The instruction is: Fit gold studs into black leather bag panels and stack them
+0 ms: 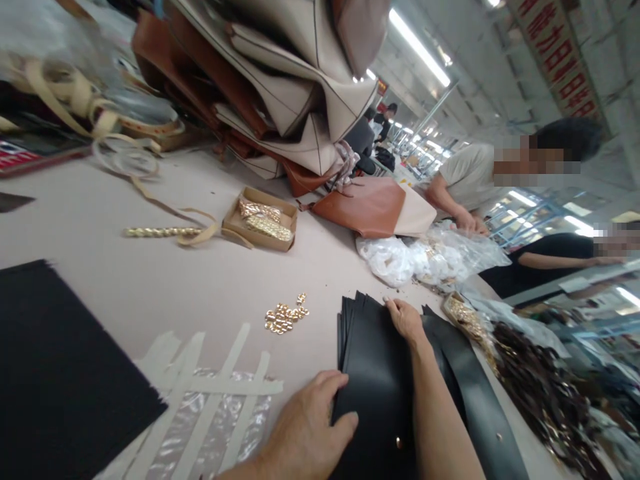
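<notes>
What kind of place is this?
Probably a leather-goods or bag workshop: brown-and-cream bags piled up, a stack of flat black leather-like pieces, and gold-coloured chain in a small cardboard box.

The tilted head view looks forward over the table (200,287).

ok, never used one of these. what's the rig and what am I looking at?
There is no machine: these are a person's two bare hands, seen in a single picture from a head-worn camera looking forward and down. The left hand is at the left edge of a stack of black sheets; the right hand is at its far end. Whether either grips firmly is unclear. On the table are loose gold-coloured pieces, a cardboard box and piled brown-and-cream goods.
</notes>
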